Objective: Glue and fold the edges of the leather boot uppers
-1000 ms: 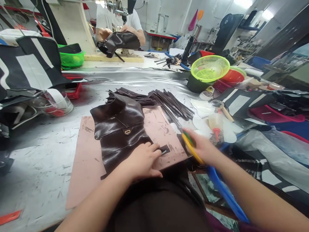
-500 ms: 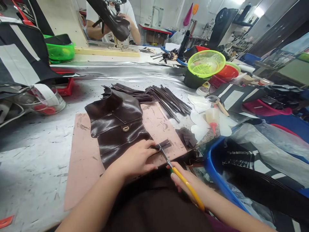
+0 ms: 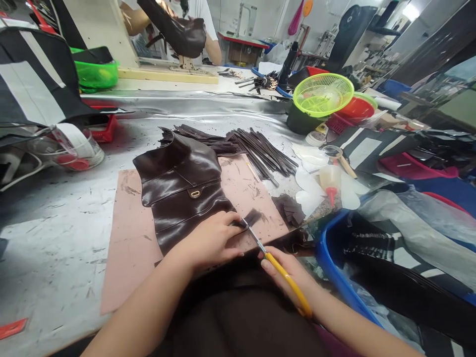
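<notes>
A glossy dark brown leather boot upper (image 3: 186, 191) with a small gold buckle lies on a pink cutting board (image 3: 128, 248). My left hand (image 3: 213, 235) rests over its near right edge, with the fingers closed on the leather there. Yellow-handled scissors (image 3: 286, 282) are in my right hand (image 3: 284, 265), their blades pointing up and left to the left fingertips. Just past the blades shows a blurred short dark strip end (image 3: 253, 216); whether it is still attached I cannot tell.
Dark leather strips (image 3: 256, 151) lie behind the board, with small offcuts (image 3: 288, 208) at its right. A glue bottle (image 3: 329, 181) and white paper pieces lie farther right. A blue bin (image 3: 327, 248) stands at the right. Across the table, a person (image 3: 210, 29) works at a sewing machine.
The scissors' handles have come together and the blades have closed at the strip. The strip end beyond them has blurred. My left hand stays nearly in place; the view has shifted slightly.
</notes>
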